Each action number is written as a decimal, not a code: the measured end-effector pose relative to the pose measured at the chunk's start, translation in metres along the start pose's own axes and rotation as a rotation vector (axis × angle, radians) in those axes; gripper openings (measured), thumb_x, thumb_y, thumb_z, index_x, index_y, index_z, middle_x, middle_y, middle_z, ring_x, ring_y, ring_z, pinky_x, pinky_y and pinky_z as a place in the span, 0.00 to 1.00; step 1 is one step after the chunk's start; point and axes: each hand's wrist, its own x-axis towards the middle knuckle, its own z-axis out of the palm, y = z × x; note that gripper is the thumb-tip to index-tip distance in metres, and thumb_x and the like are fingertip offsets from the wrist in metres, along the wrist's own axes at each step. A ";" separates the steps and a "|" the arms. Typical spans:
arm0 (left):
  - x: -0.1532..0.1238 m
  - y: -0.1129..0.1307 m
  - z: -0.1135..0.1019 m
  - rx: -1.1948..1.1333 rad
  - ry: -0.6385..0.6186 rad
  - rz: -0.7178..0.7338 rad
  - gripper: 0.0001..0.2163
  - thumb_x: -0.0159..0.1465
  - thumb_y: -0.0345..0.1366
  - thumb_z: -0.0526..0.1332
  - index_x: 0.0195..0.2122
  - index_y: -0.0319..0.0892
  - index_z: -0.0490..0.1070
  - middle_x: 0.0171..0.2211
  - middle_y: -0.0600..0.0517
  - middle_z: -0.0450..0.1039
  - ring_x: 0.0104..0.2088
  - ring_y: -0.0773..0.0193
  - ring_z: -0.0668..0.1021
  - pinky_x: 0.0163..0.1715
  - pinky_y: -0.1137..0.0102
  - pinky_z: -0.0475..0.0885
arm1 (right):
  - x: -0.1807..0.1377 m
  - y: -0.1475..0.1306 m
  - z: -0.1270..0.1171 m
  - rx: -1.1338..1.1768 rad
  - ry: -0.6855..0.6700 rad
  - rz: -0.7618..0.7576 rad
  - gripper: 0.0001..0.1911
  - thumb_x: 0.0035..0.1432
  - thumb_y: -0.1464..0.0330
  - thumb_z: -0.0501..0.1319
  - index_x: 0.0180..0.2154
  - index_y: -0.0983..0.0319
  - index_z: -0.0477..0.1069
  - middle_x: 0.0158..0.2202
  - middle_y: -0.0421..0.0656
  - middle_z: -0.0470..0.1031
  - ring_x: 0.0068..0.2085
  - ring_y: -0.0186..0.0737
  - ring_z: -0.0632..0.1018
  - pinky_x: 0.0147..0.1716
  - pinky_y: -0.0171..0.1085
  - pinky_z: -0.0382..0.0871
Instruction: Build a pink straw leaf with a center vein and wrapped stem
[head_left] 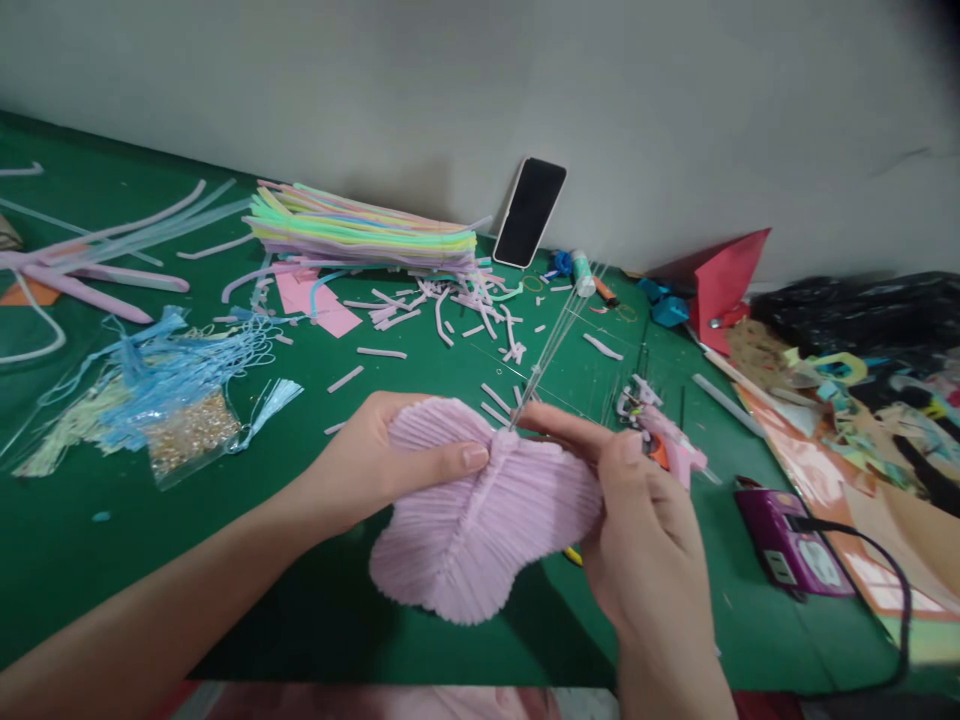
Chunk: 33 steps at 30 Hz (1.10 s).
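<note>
My left hand (375,460) grips the left half of a pale pink ribbed piece (480,535) made of many straw lengths set side by side, thumb lying across its top. My right hand (637,510) is closed on the right half, forefinger stretched along its upper edge toward the middle seam. Thin clear strands (559,335) rise from that seam toward the wall. The piece is held just above the green mat (90,560).
A stack of pastel straws (360,235) and cut straw bits (450,310) lie at the back. A phone (529,212) leans on the wall. Blue tassels and a bead bag (180,425) sit left. A pink glue gun (671,440), purple device (787,540) and paper scraps (840,400) lie right.
</note>
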 end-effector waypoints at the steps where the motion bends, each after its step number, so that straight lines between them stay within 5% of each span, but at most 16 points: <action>1: 0.000 0.000 0.000 -0.017 -0.002 -0.008 0.07 0.54 0.40 0.71 0.30 0.43 0.78 0.26 0.57 0.76 0.26 0.71 0.75 0.27 0.79 0.69 | 0.000 0.001 -0.001 0.032 0.012 0.020 0.16 0.66 0.57 0.53 0.42 0.54 0.78 0.43 0.43 0.80 0.43 0.42 0.79 0.40 0.39 0.75; 5: 0.000 0.001 0.001 0.002 -0.002 0.027 0.08 0.54 0.38 0.71 0.34 0.45 0.79 0.30 0.58 0.78 0.30 0.71 0.76 0.30 0.80 0.70 | 0.001 0.001 0.001 -0.040 0.038 0.035 0.05 0.56 0.61 0.66 0.35 0.54 0.78 0.32 0.38 0.80 0.32 0.35 0.78 0.30 0.31 0.72; 8: 0.000 0.002 0.001 0.005 -0.026 0.015 0.07 0.55 0.38 0.71 0.33 0.46 0.79 0.30 0.59 0.78 0.30 0.72 0.76 0.30 0.80 0.69 | 0.001 -0.001 0.005 -0.117 0.046 0.010 0.05 0.56 0.63 0.66 0.31 0.56 0.77 0.27 0.36 0.78 0.28 0.32 0.76 0.26 0.29 0.70; 13: 0.002 0.002 0.002 0.033 0.025 -0.093 0.05 0.50 0.37 0.73 0.27 0.46 0.80 0.25 0.59 0.77 0.27 0.73 0.74 0.28 0.80 0.67 | 0.000 -0.001 0.010 -0.235 0.021 -0.041 0.04 0.56 0.64 0.65 0.30 0.56 0.77 0.27 0.35 0.78 0.27 0.30 0.75 0.27 0.27 0.69; 24: 0.002 0.001 0.001 0.032 0.051 -0.092 0.05 0.50 0.40 0.73 0.26 0.48 0.80 0.25 0.60 0.79 0.26 0.73 0.74 0.28 0.79 0.67 | 0.002 -0.001 0.012 -0.270 0.018 -0.098 0.02 0.55 0.65 0.66 0.30 0.55 0.77 0.27 0.33 0.78 0.27 0.28 0.75 0.27 0.26 0.68; 33: 0.002 0.001 0.002 0.048 0.045 -0.069 0.06 0.50 0.40 0.73 0.27 0.48 0.80 0.24 0.60 0.78 0.26 0.73 0.73 0.27 0.79 0.66 | 0.004 0.000 0.008 -0.110 -0.052 0.018 0.04 0.57 0.66 0.64 0.30 0.54 0.77 0.27 0.32 0.79 0.27 0.28 0.76 0.27 0.25 0.68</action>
